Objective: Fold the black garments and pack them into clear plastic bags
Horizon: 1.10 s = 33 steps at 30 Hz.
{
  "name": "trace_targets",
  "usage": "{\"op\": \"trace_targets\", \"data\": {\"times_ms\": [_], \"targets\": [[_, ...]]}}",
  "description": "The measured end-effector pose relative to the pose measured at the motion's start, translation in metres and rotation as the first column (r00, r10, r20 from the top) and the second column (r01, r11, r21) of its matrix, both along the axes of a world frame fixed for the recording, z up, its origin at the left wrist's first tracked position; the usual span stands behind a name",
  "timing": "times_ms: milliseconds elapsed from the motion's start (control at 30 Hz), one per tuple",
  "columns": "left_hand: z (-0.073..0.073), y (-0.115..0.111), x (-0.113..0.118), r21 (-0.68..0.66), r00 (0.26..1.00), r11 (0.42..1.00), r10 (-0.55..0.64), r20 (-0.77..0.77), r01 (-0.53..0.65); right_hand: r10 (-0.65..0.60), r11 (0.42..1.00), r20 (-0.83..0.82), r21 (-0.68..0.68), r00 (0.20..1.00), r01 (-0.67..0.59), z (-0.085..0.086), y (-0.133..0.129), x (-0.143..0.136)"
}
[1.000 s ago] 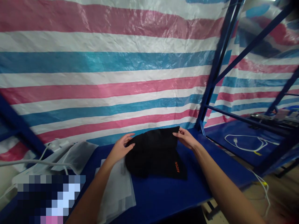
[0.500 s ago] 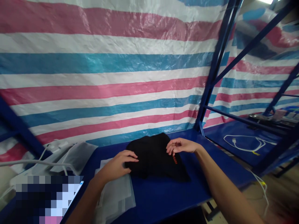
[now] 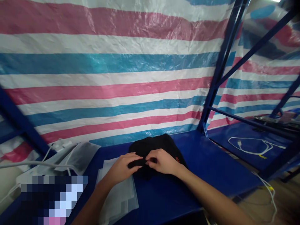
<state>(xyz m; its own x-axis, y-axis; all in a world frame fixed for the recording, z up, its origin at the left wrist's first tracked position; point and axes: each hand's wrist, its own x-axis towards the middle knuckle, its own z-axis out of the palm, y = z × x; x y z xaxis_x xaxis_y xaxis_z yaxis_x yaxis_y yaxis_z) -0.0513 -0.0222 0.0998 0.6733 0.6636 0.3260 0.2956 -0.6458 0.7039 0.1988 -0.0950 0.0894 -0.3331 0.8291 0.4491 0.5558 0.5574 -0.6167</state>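
Much black cloth spreads beyond the pinching left hand and right hand.

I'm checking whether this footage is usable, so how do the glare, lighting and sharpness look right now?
In the head view, glare flecks the creases of the striped sheet; the black cloth is so dark its folds hardly show, its orange lettering too soft to read; wide-angle distortion probably exaggerates the lean of the blue posts; a pixelated patch masks the lower left.
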Motion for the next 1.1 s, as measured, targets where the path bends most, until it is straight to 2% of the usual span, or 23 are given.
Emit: {"op": "trace_targets", "data": {"times_ms": [67, 133, 267, 367, 467, 600, 767, 867, 1100], "targets": [[-0.004, 0.001, 0.002, -0.039, 0.998, 0.999, 0.026, 0.056, -0.024, 0.010, 1.000, -0.100, 0.013, 0.995, -0.008, -0.003, -0.001, -0.001], [-0.009, 0.001, 0.004, -0.034, 0.997, 0.999, -0.003, 0.080, 0.006, 0.025, 0.999, -0.161, 0.024, 0.987, -0.021, -0.006, -0.002, -0.003], [-0.015, 0.000, 0.007, -0.008, 0.998, 0.999, -0.044, 0.041, 0.044, 0.001, 0.998, -0.137, 0.063, 0.991, 0.008, -0.011, -0.004, -0.010], [-0.012, -0.003, 0.004, -0.041, 1.000, 0.999, -0.025, 0.001, 0.025, -0.043, 0.994, -0.108, 0.091, 0.993, 0.053, -0.013, -0.006, -0.013], [-0.003, -0.005, -0.002, -0.068, 0.999, 0.997, -0.029, 0.014, 0.030, -0.043, 0.995, -0.112, 0.089, 0.993, 0.053, -0.016, -0.007, -0.012], [0.005, -0.004, -0.006, 0.055, 0.999, 0.998, -0.030, 0.012, 0.030, -0.047, 0.992, -0.139, 0.109, 0.989, 0.063, -0.024, -0.005, -0.011], [-0.001, -0.004, 0.000, 0.158, 0.995, 0.983, -0.083, -0.060, 0.091, -0.185, 0.973, -0.154, 0.111, 0.971, 0.203, -0.030, -0.001, -0.016], [-0.006, -0.004, 0.003, 0.165, 0.991, 0.979, -0.105, -0.086, 0.118, -0.249, 0.956, -0.096, 0.134, 0.964, 0.261, -0.028, -0.002, -0.016], [-0.013, -0.009, 0.015, 0.203, 0.985, 0.964, -0.169, -0.043, 0.174, -0.264, 0.953, 0.196, 0.206, 0.944, 0.224, -0.025, 0.005, -0.016]]}}
